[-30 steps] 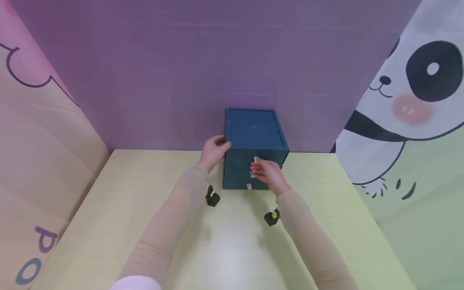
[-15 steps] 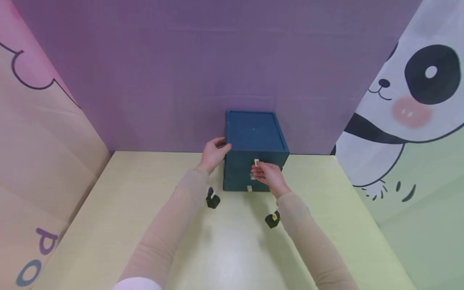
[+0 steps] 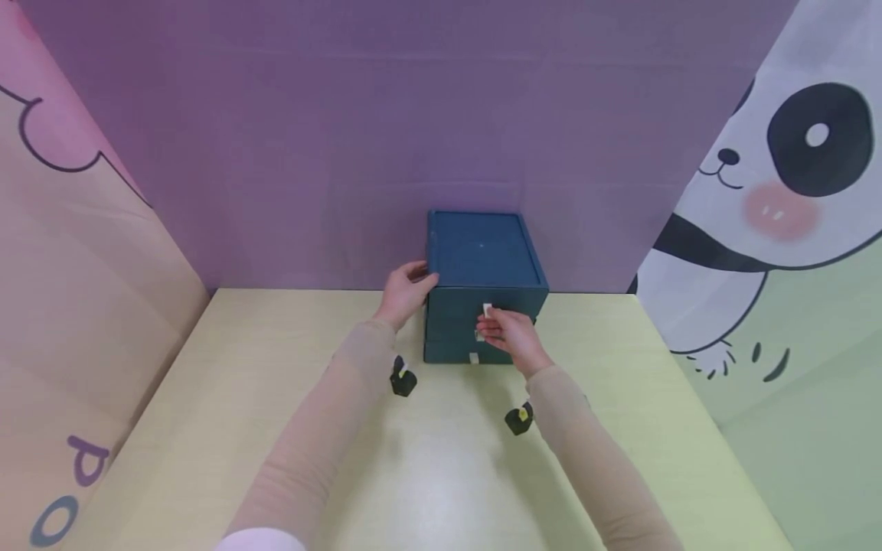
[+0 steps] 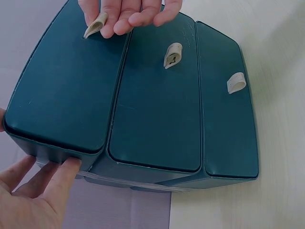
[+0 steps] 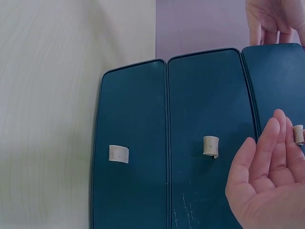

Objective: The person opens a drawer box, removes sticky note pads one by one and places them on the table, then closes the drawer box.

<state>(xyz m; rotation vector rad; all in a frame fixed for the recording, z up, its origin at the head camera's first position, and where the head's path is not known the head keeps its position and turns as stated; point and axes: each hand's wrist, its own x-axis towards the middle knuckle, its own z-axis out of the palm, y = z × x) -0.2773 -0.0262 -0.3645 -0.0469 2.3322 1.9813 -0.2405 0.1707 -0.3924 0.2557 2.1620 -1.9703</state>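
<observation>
A dark teal cabinet [image 3: 485, 249] with three stacked drawers stands against the back wall. Each drawer front has a cream pull loop; the middle loop [image 4: 173, 55] and bottom loop [image 4: 236, 82] hang free. My right hand [image 3: 510, 333] pinches the top drawer's loop [image 4: 96, 25] between thumb and index finger, its other fingers extended below. At the cabinet's upper left front corner, my left hand [image 3: 403, 295] rests its fairly straight fingers [image 4: 64, 179] on the side, thumb near the top edge. All three drawers look closed.
The pale wooden table [image 3: 427, 459] spreads in front of the cabinet. A purple cloth wall [image 3: 331, 153] stands right behind it, with printed cloth walls at both sides. Small black devices [image 3: 403, 379] sit under both wrists.
The head view has shifted slightly. Both hands stay in place on the cabinet, and the drawers show no visible movement.
</observation>
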